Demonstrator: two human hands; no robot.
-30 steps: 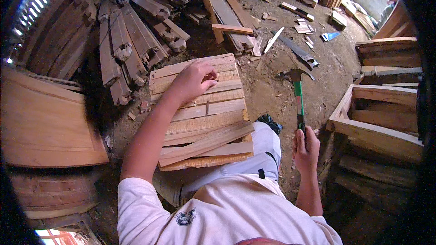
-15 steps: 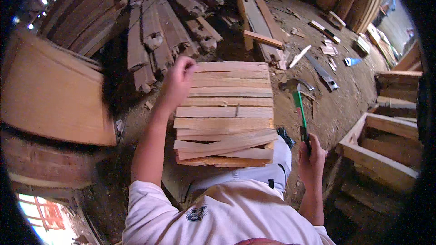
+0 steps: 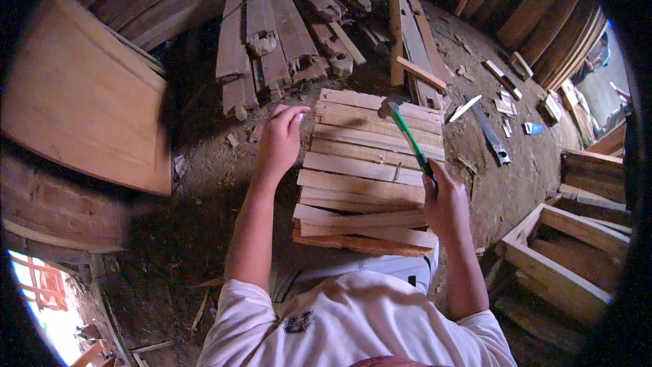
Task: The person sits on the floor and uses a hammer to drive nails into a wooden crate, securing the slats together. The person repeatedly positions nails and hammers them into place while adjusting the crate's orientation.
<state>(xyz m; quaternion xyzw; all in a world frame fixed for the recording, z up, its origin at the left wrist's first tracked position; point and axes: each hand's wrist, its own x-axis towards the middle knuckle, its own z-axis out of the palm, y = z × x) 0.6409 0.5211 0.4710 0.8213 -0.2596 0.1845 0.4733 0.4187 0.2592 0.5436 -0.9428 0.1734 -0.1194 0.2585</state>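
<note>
A crate-like piece of pale wooden slats [image 3: 367, 178] rests across my lap, its slats side by side with one lying askew near me. My right hand [image 3: 447, 200] is wrapped round the dark grip of a claw hammer [image 3: 407, 132] with a green shaft. The hammer's head hangs over the far slats. Beside the far left corner of the slats is my left hand [image 3: 280, 141], its fingers pinched together; whatever they hold, if anything, is too small to make out. A nail [image 3: 398, 171] shows on a middle slat.
Rough boards [image 3: 272, 41] are stacked ahead. On the dirt floor to the right lie a handsaw [image 3: 490, 132], a blue-handled tool [image 3: 534, 128] and wood offcuts. Wooden frames [image 3: 557, 251] stand at right, and a large wooden panel [image 3: 88, 95] is at left.
My right hand has lifted the hammer from beside the slats to above them, leftward. My left hand stays near the far left corner, still pinched. The whole view has shifted.
</note>
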